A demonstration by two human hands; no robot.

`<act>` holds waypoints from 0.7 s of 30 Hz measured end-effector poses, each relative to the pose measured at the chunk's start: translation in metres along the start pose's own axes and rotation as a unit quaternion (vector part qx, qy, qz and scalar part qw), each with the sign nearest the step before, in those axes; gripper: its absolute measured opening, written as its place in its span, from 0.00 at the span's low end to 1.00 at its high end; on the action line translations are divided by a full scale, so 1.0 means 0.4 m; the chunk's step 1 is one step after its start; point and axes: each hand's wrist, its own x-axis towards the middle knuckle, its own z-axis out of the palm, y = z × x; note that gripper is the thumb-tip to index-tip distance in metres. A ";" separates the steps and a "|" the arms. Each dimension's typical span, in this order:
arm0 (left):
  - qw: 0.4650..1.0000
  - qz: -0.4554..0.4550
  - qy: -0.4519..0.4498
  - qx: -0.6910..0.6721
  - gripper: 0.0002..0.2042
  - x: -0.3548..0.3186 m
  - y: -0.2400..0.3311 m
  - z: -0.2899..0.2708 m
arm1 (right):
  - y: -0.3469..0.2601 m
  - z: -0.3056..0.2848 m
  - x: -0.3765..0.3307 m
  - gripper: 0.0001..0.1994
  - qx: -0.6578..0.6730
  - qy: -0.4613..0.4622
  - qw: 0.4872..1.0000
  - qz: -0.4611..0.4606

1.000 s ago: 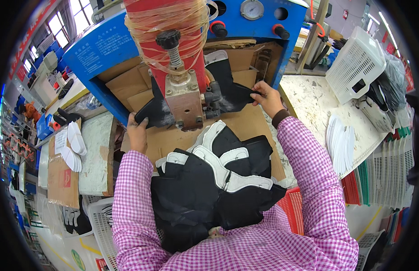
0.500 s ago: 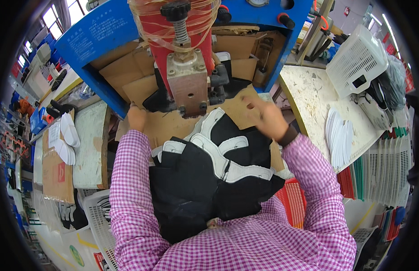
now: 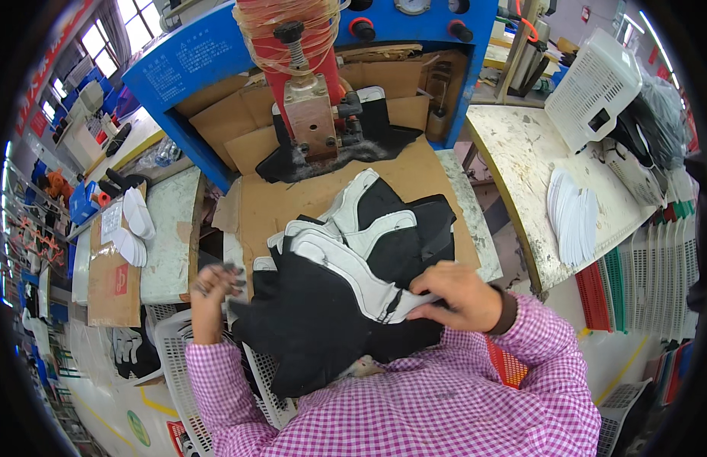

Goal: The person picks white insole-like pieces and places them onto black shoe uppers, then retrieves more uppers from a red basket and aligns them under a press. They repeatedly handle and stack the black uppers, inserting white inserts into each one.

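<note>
My right hand [image 3: 464, 298] pinches the right end of a black fabric piece with a white band [image 3: 346, 266], shaped like a shoe upper. That piece lies on top of a pile of similar black pieces [image 3: 414, 244], close to my body. My left hand [image 3: 215, 293] is off the pile's left side, slightly blurred, its fingers loosely apart with nothing visible in them. Beyond the pile, another black piece [image 3: 376, 129] lies flat on cardboard under the metal head [image 3: 313, 122] of a blue and red press. The head hides part of this piece.
The blue press frame [image 3: 174, 72] stands ahead, with brown cardboard [image 3: 292, 199] on its bed. On the right table [image 3: 513, 141] are white insole-shaped sheets [image 3: 571, 217] and a white basket [image 3: 593, 91]. More white sheets [image 3: 139, 213] lie on the left. White crates [image 3: 174, 358] stand low at left.
My right hand has come back from beside the press head and taken hold of the top piece. My left hand has moved back toward me. The piece beneath the head shows more fully.
</note>
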 end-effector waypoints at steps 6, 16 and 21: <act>0.994 -0.025 -0.092 -0.048 0.17 -0.176 -0.052 0.131 | 0.030 -0.064 0.072 0.23 0.058 0.014 0.997 0.054; 0.910 -0.033 0.056 -0.409 0.21 -0.176 -0.005 0.222 | 0.107 -0.035 0.027 0.34 0.049 0.080 0.987 0.127; 0.873 -0.023 0.109 -0.474 0.15 -0.103 -0.022 0.186 | 0.147 -0.003 -0.039 0.37 0.519 0.020 0.842 0.147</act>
